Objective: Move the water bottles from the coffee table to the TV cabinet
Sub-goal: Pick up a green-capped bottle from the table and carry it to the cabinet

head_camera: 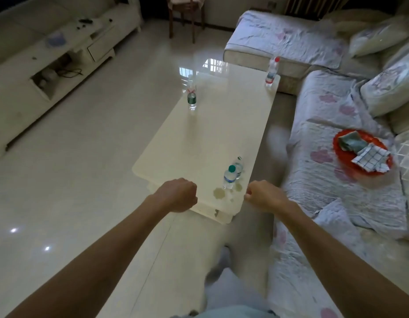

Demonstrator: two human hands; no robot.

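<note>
Both our left hand (179,195) and right hand (265,195) are curled up and hold nothing, near the end of the shiny cream desk (210,138), likely ready to grab the small green-capped clear water bottle (228,178) there. The long white TV cabinet (17,104) is well apart.

Glossy pale floor (84,180) catching window glare. Quilt-draped sofa (336,180) here; opposite it, a low cream TV cabinet (20,95), wooden chair (186,10) beyond the sofa's end.
</note>
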